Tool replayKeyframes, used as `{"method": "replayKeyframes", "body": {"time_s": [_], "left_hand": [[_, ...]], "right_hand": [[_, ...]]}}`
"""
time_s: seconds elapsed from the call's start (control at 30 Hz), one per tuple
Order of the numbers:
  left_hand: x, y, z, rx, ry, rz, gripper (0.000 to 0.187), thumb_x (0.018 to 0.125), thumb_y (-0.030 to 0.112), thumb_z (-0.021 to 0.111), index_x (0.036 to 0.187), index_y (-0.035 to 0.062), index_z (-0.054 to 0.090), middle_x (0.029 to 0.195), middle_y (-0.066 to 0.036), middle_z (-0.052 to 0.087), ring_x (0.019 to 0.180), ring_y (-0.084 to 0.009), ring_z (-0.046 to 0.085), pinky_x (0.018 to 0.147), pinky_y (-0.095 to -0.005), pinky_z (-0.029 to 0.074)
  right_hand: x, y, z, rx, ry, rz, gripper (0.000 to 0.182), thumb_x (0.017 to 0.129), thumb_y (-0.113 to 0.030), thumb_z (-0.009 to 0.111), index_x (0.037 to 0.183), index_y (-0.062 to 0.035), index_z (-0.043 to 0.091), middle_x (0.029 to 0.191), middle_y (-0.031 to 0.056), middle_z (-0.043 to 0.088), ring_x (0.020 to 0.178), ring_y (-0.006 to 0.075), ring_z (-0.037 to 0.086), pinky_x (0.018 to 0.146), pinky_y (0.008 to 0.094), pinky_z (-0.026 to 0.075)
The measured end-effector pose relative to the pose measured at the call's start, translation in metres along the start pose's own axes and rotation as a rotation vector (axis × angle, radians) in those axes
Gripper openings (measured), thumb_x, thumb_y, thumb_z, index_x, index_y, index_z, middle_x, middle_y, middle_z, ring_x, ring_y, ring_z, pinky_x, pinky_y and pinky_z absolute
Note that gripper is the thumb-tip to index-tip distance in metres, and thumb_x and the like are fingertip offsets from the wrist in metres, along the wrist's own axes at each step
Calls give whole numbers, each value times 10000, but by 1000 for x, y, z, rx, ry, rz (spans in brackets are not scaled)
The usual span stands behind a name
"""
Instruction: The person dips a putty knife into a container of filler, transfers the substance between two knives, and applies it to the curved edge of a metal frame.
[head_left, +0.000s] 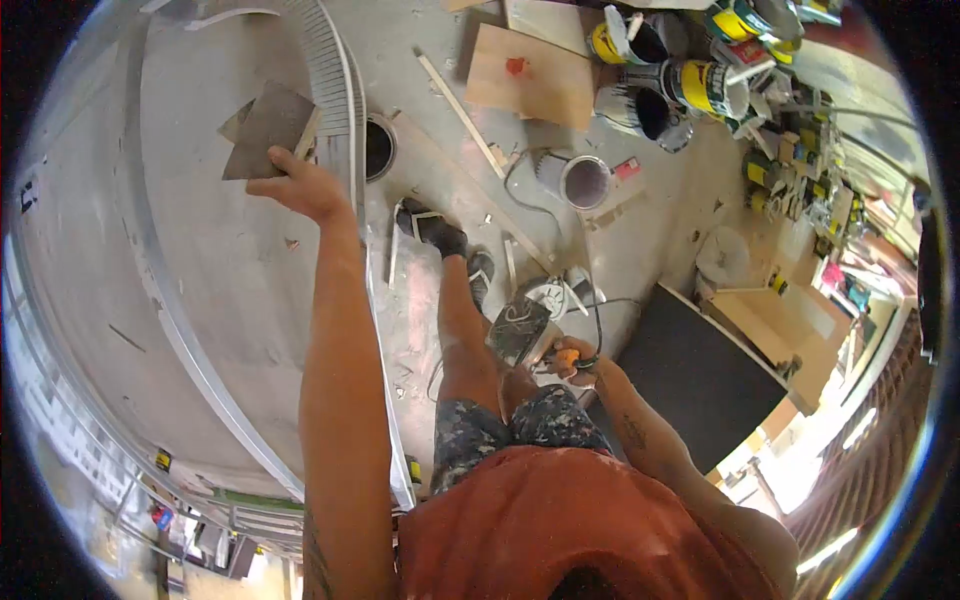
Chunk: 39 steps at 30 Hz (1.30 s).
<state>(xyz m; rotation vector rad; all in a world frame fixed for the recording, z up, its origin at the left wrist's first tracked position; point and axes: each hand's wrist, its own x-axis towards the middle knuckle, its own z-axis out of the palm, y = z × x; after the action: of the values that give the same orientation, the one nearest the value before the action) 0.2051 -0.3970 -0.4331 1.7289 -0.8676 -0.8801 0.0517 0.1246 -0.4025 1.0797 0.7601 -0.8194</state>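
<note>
My left hand (308, 188) is stretched out over the long grey panel at left. Its fingers are closed on several thin grey-brown sheets (272, 130), which look like sandpaper and fan out past the fingertips. Low beside my right leg, my right hand (572, 362) grips a corded power tool (568, 358) with an orange part at the grip. A dark, flat rectangular face (520, 332) shows next to that hand and seems to belong to the tool; its exact kind I cannot make out.
Slatted edging (335, 80) curves along the grey panel (230, 290). Open paint cans (585, 182) and a brown board (530, 75) lie ahead. Wooden strips (455, 105) and a cable (535, 205) cross the floor. A black-topped box (700, 375) stands at right.
</note>
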Motion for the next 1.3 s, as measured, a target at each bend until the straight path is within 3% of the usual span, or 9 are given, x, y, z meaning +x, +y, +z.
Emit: {"method": "replayKeyframes", "body": {"time_s": [0.13,0.53,0.8,0.9,1.03,1.1,1.17,1.23,1.3], "left_hand": [[-1,11,4,-43,21,74,405,989,207,450,1189,-104,285,1204,-330,441,1075,-389,550,883,-457,504],[-5,12,7,172,56,137,429,975,213,496,1135,-110,263,1080,-371,512,879,-396,659,661,-407,638],[-5,9,14,145,120,137,491,948,253,556,1162,-114,309,1062,-369,537,891,-445,644,682,-464,600],[4,-2,9,298,124,153,456,961,239,522,1143,-104,284,1071,-380,522,886,-439,649,675,-444,626],[-6,12,12,299,129,118,464,954,255,532,1149,-102,310,1064,-378,536,928,-461,630,740,-506,581],[-8,12,15,298,124,86,464,952,252,534,1154,-104,315,1065,-375,539,946,-464,624,766,-520,566],[7,-7,12,360,156,175,475,949,264,539,1157,-102,321,1054,-372,546,953,-483,612,808,-536,543],[2,2,16,317,158,164,482,947,272,542,1159,-103,324,1049,-371,547,956,-485,609,800,-534,543],[3,0,13,281,170,148,490,945,279,544,1161,-103,327,1045,-371,548,960,-486,607,791,-531,543]], "right_hand": [[-40,24,-5,93,-297,20,209,893,-215,575,969,-21,556,682,86,531,499,150,467,383,236,382],[-107,37,-104,-839,647,-334,330,802,-195,669,1093,-57,596,852,26,597,718,166,586,582,343,476],[-172,102,-92,-316,617,-317,252,839,-153,624,1073,-113,538,870,13,531,729,137,529,623,317,463],[-190,119,-53,-345,632,-459,685,848,-98,633,1406,-112,235,977,67,568,754,179,603,620,310,522],[-231,148,-96,-546,564,-512,575,862,-123,609,1357,-77,320,969,65,565,725,174,590,622,317,529],[-263,148,-124,-180,443,-505,405,812,-157,615,1186,-24,531,922,75,591,725,184,597,593,347,519],[-302,126,-145,-127,753,-398,381,801,-171,603,1148,-29,537,921,76,591,713,187,601,558,332,522],[-321,90,-159,75,694,-665,285,801,-141,595,1064,-37,555,900,65,592,693,176,594,534,270,505],[-344,45,-95,-641,1100,-848,208,834,-93,571,1036,-46,558,893,59,586,681,160,577,524,238,491]]}}
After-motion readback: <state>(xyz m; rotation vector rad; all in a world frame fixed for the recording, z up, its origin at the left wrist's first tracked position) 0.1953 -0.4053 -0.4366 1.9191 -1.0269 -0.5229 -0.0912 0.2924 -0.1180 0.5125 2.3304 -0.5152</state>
